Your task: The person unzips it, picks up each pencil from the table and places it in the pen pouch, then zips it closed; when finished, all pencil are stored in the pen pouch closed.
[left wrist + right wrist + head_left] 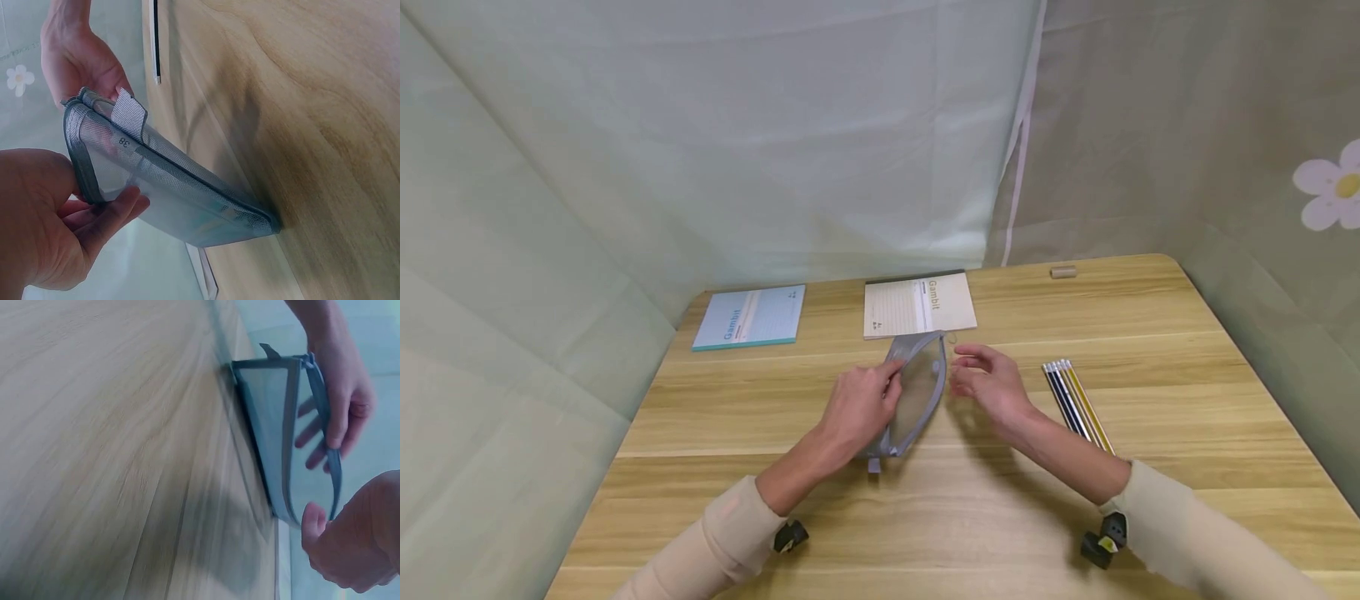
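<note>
A grey see-through zip pouch [919, 398] stands unzipped over the table, its mouth spread toward the right. My left hand [859, 408] pinches one edge of that mouth, thumb on one side and fingers on the other, as the left wrist view shows the hand [53, 219] at the pouch wall [194, 215]. Beside the pouch's far end is my right hand [992, 385], fingers loosely bent, with a small gap to the zip edge in the head view. A thin loop [952, 337] hangs at that end. The right wrist view shows the right hand's fingertips [314, 519] close to the pouch.
Several pencils [1075, 402] lie side by side right of the right hand, partly under the forearm. A cream notebook [917, 306] lies behind the pouch, a blue notebook [749, 317] at the far left. Near the back edge sits a small brown block [1063, 272]. Curtains surround the wooden table [970, 517].
</note>
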`<state>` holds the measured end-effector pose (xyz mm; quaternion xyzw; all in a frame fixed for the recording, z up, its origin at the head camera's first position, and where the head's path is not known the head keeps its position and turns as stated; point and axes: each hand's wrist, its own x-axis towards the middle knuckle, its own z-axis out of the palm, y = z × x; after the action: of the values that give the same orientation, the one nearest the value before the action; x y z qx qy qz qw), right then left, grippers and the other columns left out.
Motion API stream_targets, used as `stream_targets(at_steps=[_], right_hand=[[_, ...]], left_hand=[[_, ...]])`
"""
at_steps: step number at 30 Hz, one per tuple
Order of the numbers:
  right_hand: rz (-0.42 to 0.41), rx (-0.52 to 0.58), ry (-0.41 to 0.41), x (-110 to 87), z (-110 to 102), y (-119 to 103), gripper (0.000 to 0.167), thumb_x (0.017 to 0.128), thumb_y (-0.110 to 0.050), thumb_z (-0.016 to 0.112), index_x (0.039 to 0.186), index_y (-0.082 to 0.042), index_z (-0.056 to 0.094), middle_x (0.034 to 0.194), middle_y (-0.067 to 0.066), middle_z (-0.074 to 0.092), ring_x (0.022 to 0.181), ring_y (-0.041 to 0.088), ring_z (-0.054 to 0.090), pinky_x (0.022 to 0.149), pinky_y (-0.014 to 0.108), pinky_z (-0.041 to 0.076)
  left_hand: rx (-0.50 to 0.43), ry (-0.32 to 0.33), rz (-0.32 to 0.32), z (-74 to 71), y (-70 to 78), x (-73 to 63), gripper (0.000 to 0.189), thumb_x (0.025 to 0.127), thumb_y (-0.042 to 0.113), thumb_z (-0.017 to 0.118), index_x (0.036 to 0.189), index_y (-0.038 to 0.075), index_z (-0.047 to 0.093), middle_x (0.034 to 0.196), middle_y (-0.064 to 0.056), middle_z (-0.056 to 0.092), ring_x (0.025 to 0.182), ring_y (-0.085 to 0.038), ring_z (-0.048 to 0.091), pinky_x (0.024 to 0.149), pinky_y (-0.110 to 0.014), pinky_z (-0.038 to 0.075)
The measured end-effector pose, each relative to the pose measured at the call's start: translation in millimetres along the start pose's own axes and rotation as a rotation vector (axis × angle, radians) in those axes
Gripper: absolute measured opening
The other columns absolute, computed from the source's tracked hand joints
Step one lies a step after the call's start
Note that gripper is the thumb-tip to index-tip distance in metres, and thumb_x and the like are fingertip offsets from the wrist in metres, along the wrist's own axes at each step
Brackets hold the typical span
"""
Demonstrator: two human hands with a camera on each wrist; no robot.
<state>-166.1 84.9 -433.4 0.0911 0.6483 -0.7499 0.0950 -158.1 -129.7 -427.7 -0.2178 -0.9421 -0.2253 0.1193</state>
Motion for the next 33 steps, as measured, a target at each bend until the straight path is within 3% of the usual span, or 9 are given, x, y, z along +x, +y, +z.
stream_targets(at_steps=[9,14,19,23,27,33], right_hand=[[-0.03,-0.195,-0.021,-11.7,-53.9,-10.6,0.053,0.106,-0.006,0.061,0.156,0.001,0.047,0.151,0.025,0.054,0.134,0.03,0.055,0.111,0.042,0.047],[-0.041,-0.265,-0.018,-17.6,-83.5,-7.6,0.06,0.107,-0.014,0.062,0.162,-0.002,0.039,0.159,0.02,0.048,0.144,0.032,0.046,0.117,0.045,0.04],[-0.119,-0.364,0.06,-23.7,-108.0,0.6,0.059,0.107,-0.016,0.065,0.16,-0.002,0.043,0.156,0.02,0.052,0.131,0.022,0.055,0.1,0.023,0.051],[-0.201,-0.435,0.117,-28.1,-123.2,7.9,0.055,0.105,-0.011,0.066,0.156,0.002,0.048,0.151,0.024,0.056,0.114,0.005,0.058,0.088,0.01,0.049],[-0.221,-0.475,0.155,-31.3,-136.4,14.1,0.053,0.105,-0.01,0.067,0.154,0.002,0.05,0.149,0.024,0.057,0.107,0.0,0.056,0.085,0.01,0.048],[-0.165,-0.448,0.177,-33.2,-152.1,23.3,0.057,0.105,-0.008,0.066,0.157,0.002,0.046,0.15,0.025,0.054,0.103,-0.001,0.055,0.083,0.01,0.05]], left_hand=[[-0.007,-0.01,-0.014,-2.4,1.1,1.2,0.023,0.099,0.003,0.066,0.119,0.0,0.078,0.083,-0.009,0.077,0.046,-0.002,0.046,0.038,-0.017,0.035],[-0.001,0.001,-0.008,-2.1,1.1,1.4,0.022,0.099,0.003,0.067,0.118,0.0,0.079,0.084,-0.009,0.077,0.047,-0.003,0.048,0.039,-0.017,0.036],[-0.005,0.002,-0.009,-1.5,1.0,1.4,0.023,0.099,0.003,0.067,0.118,0.0,0.079,0.084,-0.009,0.078,0.048,-0.004,0.048,0.039,-0.018,0.036],[-0.006,-0.006,-0.013,-1.6,0.9,1.3,0.024,0.099,0.003,0.067,0.119,0.0,0.079,0.084,-0.009,0.077,0.047,-0.004,0.047,0.039,-0.019,0.036],[-0.004,-0.001,-0.01,-1.5,0.9,0.9,0.024,0.099,0.003,0.067,0.119,0.001,0.079,0.083,-0.009,0.077,0.047,-0.004,0.047,0.039,-0.02,0.036],[-0.006,-0.001,-0.01,-0.8,0.4,1.0,0.024,0.099,0.003,0.067,0.119,0.001,0.079,0.082,-0.009,0.077,0.047,-0.004,0.047,0.039,-0.02,0.036]])
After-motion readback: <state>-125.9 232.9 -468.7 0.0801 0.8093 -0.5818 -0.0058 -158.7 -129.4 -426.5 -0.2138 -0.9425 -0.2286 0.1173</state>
